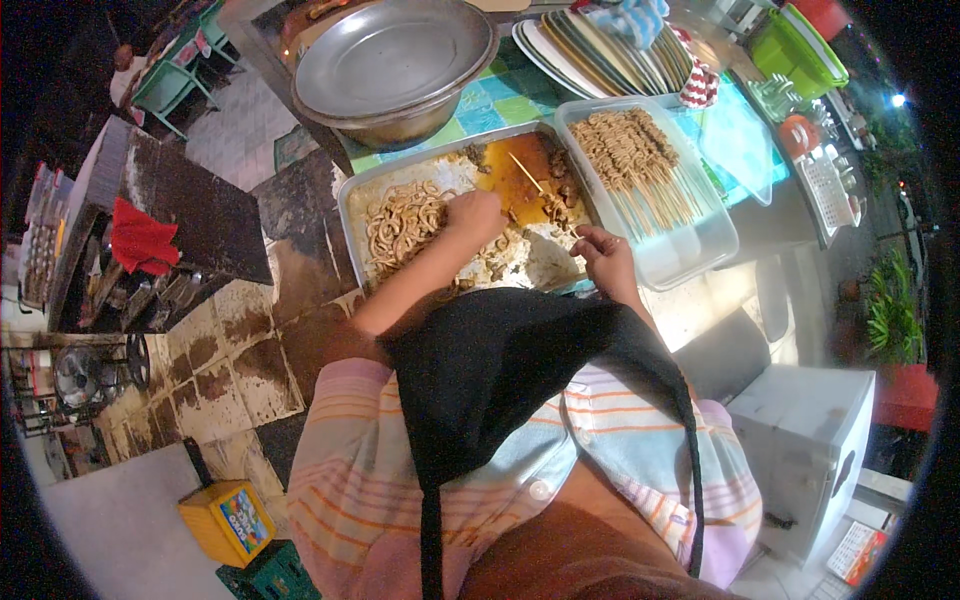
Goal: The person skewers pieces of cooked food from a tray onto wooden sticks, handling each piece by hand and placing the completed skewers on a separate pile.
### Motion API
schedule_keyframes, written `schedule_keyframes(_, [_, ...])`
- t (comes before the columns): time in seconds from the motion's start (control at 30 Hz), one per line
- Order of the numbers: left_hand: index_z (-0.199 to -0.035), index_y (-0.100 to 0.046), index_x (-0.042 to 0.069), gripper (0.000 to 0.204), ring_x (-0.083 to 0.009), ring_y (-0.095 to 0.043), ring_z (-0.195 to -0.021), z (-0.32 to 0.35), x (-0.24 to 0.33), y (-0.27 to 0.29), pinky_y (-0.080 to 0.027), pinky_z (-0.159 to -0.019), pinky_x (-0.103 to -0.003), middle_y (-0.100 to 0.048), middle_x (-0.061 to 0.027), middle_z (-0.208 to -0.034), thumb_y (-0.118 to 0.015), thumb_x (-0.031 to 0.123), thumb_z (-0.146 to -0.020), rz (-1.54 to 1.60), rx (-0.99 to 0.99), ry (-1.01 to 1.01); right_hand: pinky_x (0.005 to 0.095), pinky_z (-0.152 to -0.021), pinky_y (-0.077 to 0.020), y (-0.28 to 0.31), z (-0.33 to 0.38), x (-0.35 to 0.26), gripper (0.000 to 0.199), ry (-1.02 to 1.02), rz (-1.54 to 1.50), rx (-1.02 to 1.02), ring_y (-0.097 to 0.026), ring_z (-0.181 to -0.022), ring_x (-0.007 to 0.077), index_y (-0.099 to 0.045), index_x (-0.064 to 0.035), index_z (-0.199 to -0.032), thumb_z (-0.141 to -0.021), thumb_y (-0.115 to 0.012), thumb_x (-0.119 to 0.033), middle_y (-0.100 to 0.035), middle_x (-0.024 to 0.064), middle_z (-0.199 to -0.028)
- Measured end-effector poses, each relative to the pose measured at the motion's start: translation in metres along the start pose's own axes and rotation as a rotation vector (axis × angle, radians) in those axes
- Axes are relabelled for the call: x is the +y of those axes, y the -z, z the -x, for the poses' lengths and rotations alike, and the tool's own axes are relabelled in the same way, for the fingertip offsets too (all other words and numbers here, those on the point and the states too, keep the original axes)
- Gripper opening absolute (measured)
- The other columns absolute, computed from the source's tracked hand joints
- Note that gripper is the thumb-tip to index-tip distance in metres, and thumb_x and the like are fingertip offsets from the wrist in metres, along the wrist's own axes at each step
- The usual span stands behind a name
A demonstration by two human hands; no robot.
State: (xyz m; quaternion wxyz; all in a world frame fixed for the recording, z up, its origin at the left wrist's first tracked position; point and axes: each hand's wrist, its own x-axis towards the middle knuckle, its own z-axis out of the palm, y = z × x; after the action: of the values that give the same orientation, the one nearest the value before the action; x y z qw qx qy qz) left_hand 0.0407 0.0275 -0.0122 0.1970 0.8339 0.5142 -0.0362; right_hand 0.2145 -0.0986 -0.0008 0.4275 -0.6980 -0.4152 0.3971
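Observation:
A large metal tray (352,235) lies before me, with brown sauce pooled at its far right. Long, curly strips of what looks like cooked intestine (405,222) are heaped on its left side. At the right edge of that heap is my left hand (474,217), its fingers curled down and largely hidden. My right hand (606,258) hovers by the tray's near right rim, fingers bent together; whatever is in them is too small to make out. A thin wooden stick (526,173) rests in the sauce, and small dark scraps (556,208) lie nearby.
Right of the tray, a clear plastic container (690,255) holds many loaded skewers (625,150). Behind stand a big metal basin (395,60) and a row of stacked plates (590,55). A container lid (735,150) lies farther right. A red cloth (143,237) hangs on the left counter.

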Motion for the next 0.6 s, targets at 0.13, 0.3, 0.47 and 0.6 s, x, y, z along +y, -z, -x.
schedule_keyframes(0.13, [-0.085,-0.057,0.004,0.022,-0.0344,-0.054,-0.073,-0.006,0.0,-0.017,-0.044,-0.064,-0.042,-0.056,-0.0195,-0.078,-0.051,0.014,-0.066,0.06,0.115,-0.076,0.0249,-0.065,-0.0421,0.001,0.0,0.001,0.021,0.091,0.022,-0.003,-0.056,-0.069,0.0157,-0.056,0.0048,-0.089,-0.07,-0.052,-0.005,-0.06,0.0106,-0.071])
schedule_keyframes(0.3, [-0.087,-0.056,0.004,0.022,-0.028,-0.056,-0.067,-0.004,-0.017,-0.025,-0.044,-0.059,-0.039,-0.056,-0.016,-0.072,-0.05,0.008,-0.066,0.324,0.429,-0.183,0.0246,-0.063,-0.0421,0.005,0.004,-0.001,0.022,0.021,0.015,0.026,-0.056,-0.067,0.0154,-0.055,0.0036,-0.091,-0.071,-0.052,-0.005,-0.06,0.0107,-0.071])
schedule_keyframes(0.47, [-0.085,-0.054,0.002,0.013,-0.0139,-0.052,-0.066,-0.013,-0.036,-0.006,-0.043,-0.059,-0.025,-0.054,-0.0064,-0.075,-0.05,0.009,-0.075,1.403,-0.12,0.043,0.0246,-0.063,-0.0423,0.002,0.002,0.008,0.02,0.065,0.018,0.001,-0.057,-0.067,0.0151,-0.056,0.0023,-0.09,-0.071,-0.052,-0.004,-0.06,0.0105,-0.07])
schedule_keyframes(0.6, [-0.091,-0.049,0.001,0.017,-0.0155,-0.052,-0.071,-0.01,-0.04,0.009,-0.044,-0.061,-0.027,-0.053,-0.0059,-0.08,-0.047,0.013,-0.08,1.786,-0.137,-0.029,0.0255,-0.06,-0.0434,-0.006,0.002,0.01,0.019,0.187,0.094,-0.025,-0.058,-0.064,0.0163,-0.056,0.0006,-0.09,-0.072,-0.052,-0.003,-0.06,0.0109,-0.068])
